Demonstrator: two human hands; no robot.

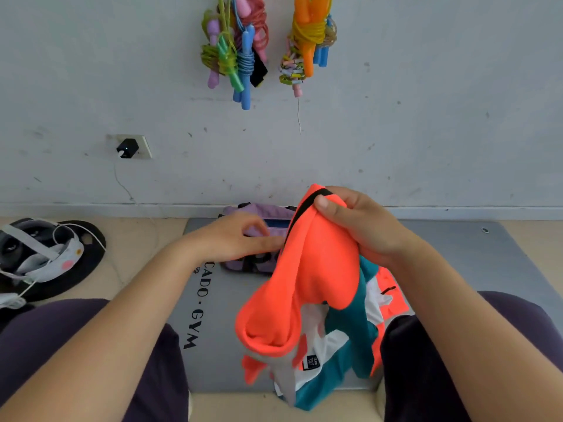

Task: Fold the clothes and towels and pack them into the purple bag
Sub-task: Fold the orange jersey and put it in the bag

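Gripping one orange garment (307,278), right hand (362,226); left hand (240,239) relaxed over one purple bag (259,213).

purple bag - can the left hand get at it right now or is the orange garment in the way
Probably yes. The left hand already hovers over the purple bag, fingers loosely curled and holding nothing. The orange garment hangs from the right hand just beside it, covering only the bag's right end.

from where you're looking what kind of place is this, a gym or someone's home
Probably a small gym or workout corner. A grey mat printed with "GYM" lies on the floor, and bundles of coloured jump ropes hang on the plain wall above it.
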